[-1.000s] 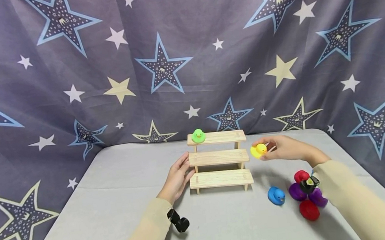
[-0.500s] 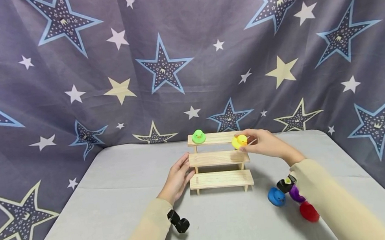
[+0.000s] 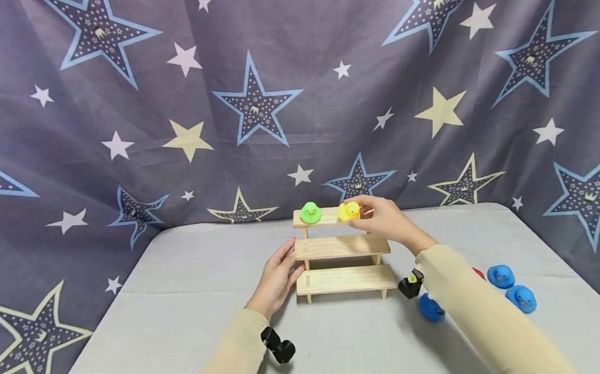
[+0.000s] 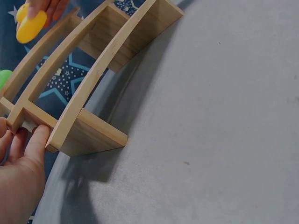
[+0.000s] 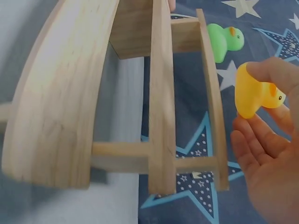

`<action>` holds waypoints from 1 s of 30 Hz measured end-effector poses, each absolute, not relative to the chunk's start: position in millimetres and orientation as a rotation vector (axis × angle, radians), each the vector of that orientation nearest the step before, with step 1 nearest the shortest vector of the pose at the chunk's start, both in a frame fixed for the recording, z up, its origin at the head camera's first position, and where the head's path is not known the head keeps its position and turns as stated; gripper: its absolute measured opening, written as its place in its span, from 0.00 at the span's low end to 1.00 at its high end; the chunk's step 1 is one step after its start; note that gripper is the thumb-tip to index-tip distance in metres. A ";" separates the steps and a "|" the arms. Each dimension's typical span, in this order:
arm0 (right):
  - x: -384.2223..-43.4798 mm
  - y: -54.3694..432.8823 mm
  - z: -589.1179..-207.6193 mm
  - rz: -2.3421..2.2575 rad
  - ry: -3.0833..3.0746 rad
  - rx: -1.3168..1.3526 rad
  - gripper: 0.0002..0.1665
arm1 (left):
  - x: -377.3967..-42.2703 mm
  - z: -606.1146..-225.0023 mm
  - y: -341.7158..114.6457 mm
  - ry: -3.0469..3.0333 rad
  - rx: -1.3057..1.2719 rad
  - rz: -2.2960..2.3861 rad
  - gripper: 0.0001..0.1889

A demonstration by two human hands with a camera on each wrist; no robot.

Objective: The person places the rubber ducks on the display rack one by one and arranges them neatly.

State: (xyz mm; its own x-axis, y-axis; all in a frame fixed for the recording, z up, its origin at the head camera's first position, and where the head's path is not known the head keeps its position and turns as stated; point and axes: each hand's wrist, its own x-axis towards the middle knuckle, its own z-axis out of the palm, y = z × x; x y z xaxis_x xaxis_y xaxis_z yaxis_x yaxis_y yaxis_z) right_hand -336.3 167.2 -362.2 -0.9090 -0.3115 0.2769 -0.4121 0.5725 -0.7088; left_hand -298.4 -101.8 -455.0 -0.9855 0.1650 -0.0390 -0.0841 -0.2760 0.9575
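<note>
A three-tier wooden display stand (image 3: 342, 246) stands mid-table. My left hand (image 3: 276, 279) grips its left side by the middle tier; in the left wrist view the fingers (image 4: 36, 144) curl at the side frame. My right hand (image 3: 388, 221) pinches a yellow rubber duck (image 3: 346, 211) between thumb and fingers, over the right half of the top tier. The right wrist view has a gap between that duck (image 5: 252, 91) and the top board (image 5: 214, 93). A green rubber duck (image 3: 310, 213) sits on the top tier's left end.
Several blue rubber ducks (image 3: 501, 276) lie on the grey table (image 3: 178, 287) to the right, one partly behind the right sleeve (image 3: 480, 308). A bit of red shows past that sleeve. A star-patterned curtain (image 3: 289, 89) hangs behind the table.
My right hand has carried the yellow duck leftward and up, from right of the stand to over the top tier. My left hand has stayed at the stand's side.
</note>
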 end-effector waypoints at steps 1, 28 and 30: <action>-338.2 164.5 -363.2 1.246 -2.674 0.612 0.28 | -298.3 -454.8 -101.8 1.786 0.100 2.391 0.27; -348.7 136.8 -369.3 1.255 -2.674 0.475 0.27 | -294.3 -450.9 -100.2 1.785 0.110 2.398 0.27; -348.2 136.5 -369.4 1.241 -2.678 0.471 0.27 | -294.3 -450.7 -100.1 1.785 0.112 2.399 0.27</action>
